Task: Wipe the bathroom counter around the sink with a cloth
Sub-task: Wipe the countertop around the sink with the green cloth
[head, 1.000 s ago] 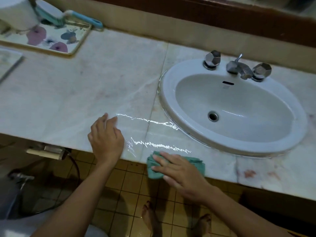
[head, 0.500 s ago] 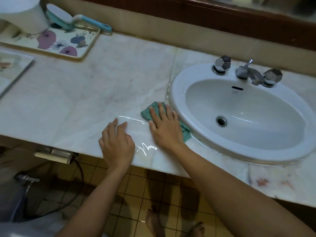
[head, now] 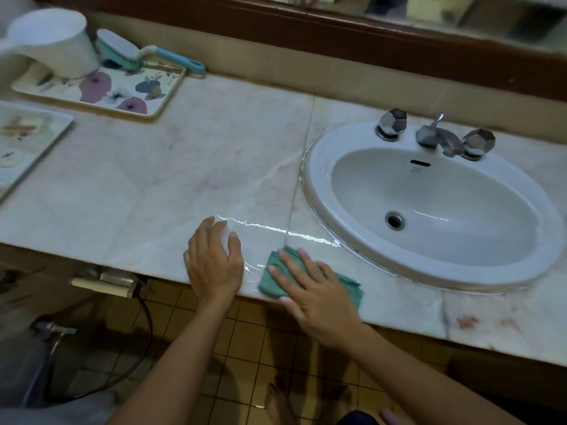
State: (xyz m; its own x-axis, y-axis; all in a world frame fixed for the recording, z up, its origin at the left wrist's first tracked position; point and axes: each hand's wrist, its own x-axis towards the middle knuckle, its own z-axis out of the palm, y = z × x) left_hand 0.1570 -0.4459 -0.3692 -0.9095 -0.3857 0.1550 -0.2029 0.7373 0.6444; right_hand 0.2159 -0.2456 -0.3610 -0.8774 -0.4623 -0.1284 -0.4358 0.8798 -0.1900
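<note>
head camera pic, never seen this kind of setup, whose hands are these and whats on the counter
There is no machine here. A person wears a camera on the head, and it looks down at their own two bare hands. The right hand presses a green cloth flat on the marble counter, near its front edge, left of the white sink. The left hand rests flat on the counter beside it and holds nothing. Wet streaks shine just beyond the hands. At the back left, a flowered tray sits with a white jug and a brush.
</note>
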